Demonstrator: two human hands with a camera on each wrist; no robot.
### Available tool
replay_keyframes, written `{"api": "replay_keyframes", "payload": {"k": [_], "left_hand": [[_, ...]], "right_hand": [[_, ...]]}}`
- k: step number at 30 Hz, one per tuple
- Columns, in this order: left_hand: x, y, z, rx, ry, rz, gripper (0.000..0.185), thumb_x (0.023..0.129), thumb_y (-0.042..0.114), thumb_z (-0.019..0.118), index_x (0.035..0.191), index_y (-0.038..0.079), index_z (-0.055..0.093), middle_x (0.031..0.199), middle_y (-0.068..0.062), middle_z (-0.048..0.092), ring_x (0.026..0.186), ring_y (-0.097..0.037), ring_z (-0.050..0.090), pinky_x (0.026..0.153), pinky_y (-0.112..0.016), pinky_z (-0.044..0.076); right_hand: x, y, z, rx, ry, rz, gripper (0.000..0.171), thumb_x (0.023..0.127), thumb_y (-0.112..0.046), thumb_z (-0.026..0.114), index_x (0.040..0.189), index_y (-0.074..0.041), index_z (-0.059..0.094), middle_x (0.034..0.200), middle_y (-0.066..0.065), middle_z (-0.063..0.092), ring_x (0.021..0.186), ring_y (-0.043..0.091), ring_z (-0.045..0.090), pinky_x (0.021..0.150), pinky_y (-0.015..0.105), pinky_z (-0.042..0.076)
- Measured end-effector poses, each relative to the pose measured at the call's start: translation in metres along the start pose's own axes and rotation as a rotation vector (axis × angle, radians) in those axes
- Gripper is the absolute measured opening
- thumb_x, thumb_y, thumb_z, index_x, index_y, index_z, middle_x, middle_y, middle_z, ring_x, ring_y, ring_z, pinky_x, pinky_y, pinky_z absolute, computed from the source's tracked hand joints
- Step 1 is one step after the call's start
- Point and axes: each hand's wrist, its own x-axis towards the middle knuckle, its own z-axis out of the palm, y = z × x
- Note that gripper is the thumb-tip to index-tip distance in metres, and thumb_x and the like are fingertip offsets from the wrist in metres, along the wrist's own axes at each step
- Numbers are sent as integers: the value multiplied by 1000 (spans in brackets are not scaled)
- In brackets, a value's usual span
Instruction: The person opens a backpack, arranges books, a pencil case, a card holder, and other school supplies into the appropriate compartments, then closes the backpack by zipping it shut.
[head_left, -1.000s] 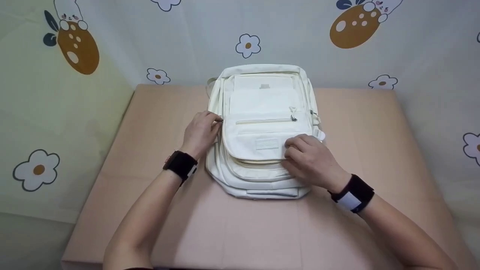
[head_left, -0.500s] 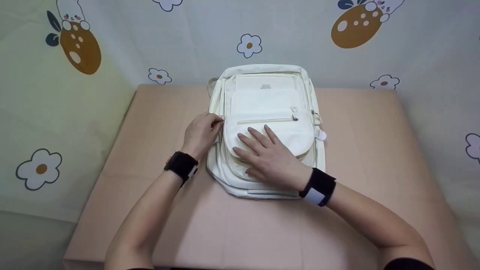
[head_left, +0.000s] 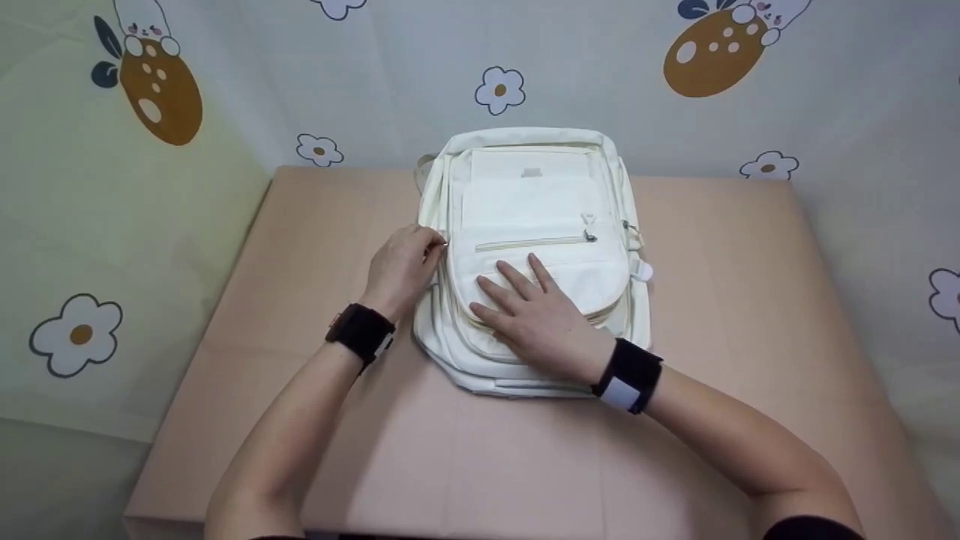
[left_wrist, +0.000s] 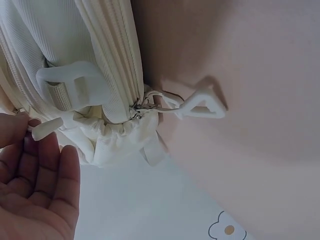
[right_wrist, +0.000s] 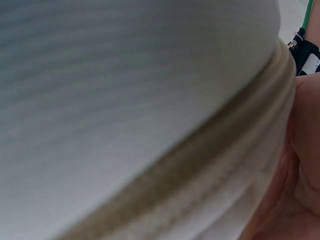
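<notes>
A cream backpack (head_left: 536,202) lies front side up on the table. At its left edge, my left hand (head_left: 403,268) pinches a small pale zipper pull (left_wrist: 47,128) between thumb and finger, seen closely in the left wrist view. My right hand (head_left: 546,322) rests spread over the lower front pocket and covers the label there. Its palm side is only partly visible in the right wrist view, beside blurred cream fabric (right_wrist: 125,90). Across the front runs a short zipper (head_left: 532,243) with its metal slider at the right end.
A pale pink cloth covers the table (head_left: 322,195). Behind stands a white curtain (head_left: 405,67) with flower prints. On the bag's side are a plastic buckle (left_wrist: 92,92) and a triangular zipper pull (left_wrist: 205,106); a white clip (head_left: 642,271) sticks out at the right.
My right hand has left the pocket's right edge, moved leftward and spread flat over its front. The left hand has stayed at the bag's left edge.
</notes>
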Motion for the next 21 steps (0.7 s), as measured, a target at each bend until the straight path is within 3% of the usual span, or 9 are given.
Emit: {"api": "replay_keyframes", "payload": {"k": [9,16,21], "left_hand": [[-20,5,-5,107,29,181,6,98,12,70,100,7,72,92,-6,68,83,-26,61,72,-39,51],[-25,4,-4,88,24,167,7,97,14,70,99,7,71,92,-6,67,82,-25,61,70,-38,51],[-25,3,-4,70,29,158,6,97,14,71,98,8,71,92,-5,67,82,-24,60,70,-38,50]], "right_hand": [[-2,1,0,-10,0,-4,46,106,-34,53,152,-27,51,162,8,37,152,38,22,119,65,10],[-3,1,-1,6,16,-7,46,106,-32,54,151,-27,52,161,8,39,152,37,23,120,63,10],[-12,3,-2,39,75,-16,42,105,-26,56,147,-24,57,158,10,43,151,36,27,120,62,13]]}}
